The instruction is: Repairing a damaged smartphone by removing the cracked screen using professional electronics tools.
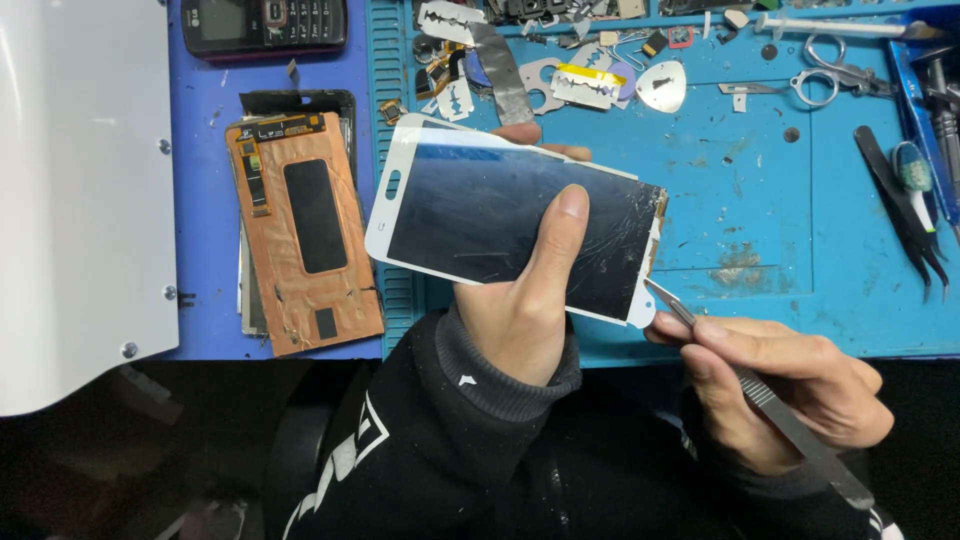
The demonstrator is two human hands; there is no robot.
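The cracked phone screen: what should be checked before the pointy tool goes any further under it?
1. Left hand has a firm hold on the cracked phone screen, thumb across the glass: ok.
2. Right hand steady on the metal blade tool: ok.
3. Blade tip at the screen's lower right corner: ok.
4. Fingers away from the cracks: not ok, the thumb lies beside them.
5. How deep the tip sits: cannot tell.
6. Blue mat below to catch bits: ok.

Cracked white-framed phone screen (510,225) centre; copper-backed display panel (305,235) left — flat on mat.
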